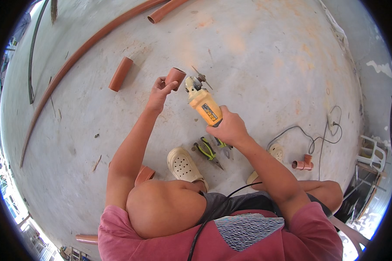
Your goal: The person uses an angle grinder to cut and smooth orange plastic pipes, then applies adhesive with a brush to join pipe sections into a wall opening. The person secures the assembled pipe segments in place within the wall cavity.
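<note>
My left hand [161,90] is closed around a short piece of orange-brown plastic pipe [175,77], held up in front of me with its open end facing up and away. My right hand [229,126] grips the body of a yellow angle grinder [207,106]. The grinder's thin cutting disc [202,77] stands just right of the pipe piece, apart from it. Whether the disc spins cannot be told. Below the grinder, pliers with green and black handles [208,150] lie on the floor beside a second green-handled pair [225,147].
A pipe offcut [121,74] lies left of my left hand. Long pipes [81,52] stretch along the far left. A tee fitting [303,163] sits by a black cord [311,141] leading to a power outlet [333,123]. A white plastic stool [372,153] stands at right.
</note>
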The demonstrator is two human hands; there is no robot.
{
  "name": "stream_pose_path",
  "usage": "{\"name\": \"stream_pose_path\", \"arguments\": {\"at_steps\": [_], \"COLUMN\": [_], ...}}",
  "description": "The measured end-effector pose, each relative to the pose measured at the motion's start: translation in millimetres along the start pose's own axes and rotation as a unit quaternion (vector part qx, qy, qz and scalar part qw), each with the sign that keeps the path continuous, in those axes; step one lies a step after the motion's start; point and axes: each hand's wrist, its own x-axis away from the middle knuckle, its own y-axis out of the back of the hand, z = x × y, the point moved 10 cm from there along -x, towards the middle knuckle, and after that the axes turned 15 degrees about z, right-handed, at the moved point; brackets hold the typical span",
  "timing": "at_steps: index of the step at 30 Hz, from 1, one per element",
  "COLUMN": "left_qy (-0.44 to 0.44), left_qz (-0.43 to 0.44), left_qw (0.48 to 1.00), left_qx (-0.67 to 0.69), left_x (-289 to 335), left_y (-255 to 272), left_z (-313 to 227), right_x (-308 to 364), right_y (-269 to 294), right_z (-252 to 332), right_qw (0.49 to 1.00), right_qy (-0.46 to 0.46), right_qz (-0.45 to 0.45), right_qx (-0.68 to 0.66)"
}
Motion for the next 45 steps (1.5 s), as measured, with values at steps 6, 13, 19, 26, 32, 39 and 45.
{"name": "stream_pose_path", "arguments": {"at_steps": [6, 13, 19, 26, 32, 39, 45], "left_qy": [-0.018, -0.005, 0.026, 0.014, -0.225, -0.332, -0.288], "left_qz": [0.022, 0.054, 0.005, -0.134, -0.026, 0.181, 0.139], "left_qw": [0.999, 0.997, 0.999, 0.823, 0.808, 0.785, 0.807], "left_qx": [-0.045, -0.049, -0.042, -0.552, -0.544, -0.491, -0.496], "left_x": [-3.1, 0.2, -3.0, 6.6, 35.5, 79.5, 68.4], "left_y": [-19.1, -19.3, 1.5, 13.3, -69.6, -225.9, -222.6], "left_z": [-18.1, -21.9, -12.8, -23.8, -71.5, -101.8, -93.0], "right_x": [0.0, -3.0, -4.1, -9.8, -27.7, -54.1, -52.4], "right_y": [-0.3, -2.8, -5.3, -2.5, 46.2, 74.1, 74.2], "right_z": [6.5, 10.6, 3.3, -26.8, -52.4, -40.6, -37.3], "right_qw": [0.999, 0.997, 0.997, 1.000, 0.989, 0.899, 0.884], "right_qy": [-0.014, -0.013, -0.014, -0.023, 0.019, 0.036, 0.047], "right_qz": [0.026, 0.026, 0.028, 0.009, -0.060, -0.080, -0.123], "right_qx": [0.037, 0.069, 0.070, 0.017, -0.133, -0.428, -0.448]}}
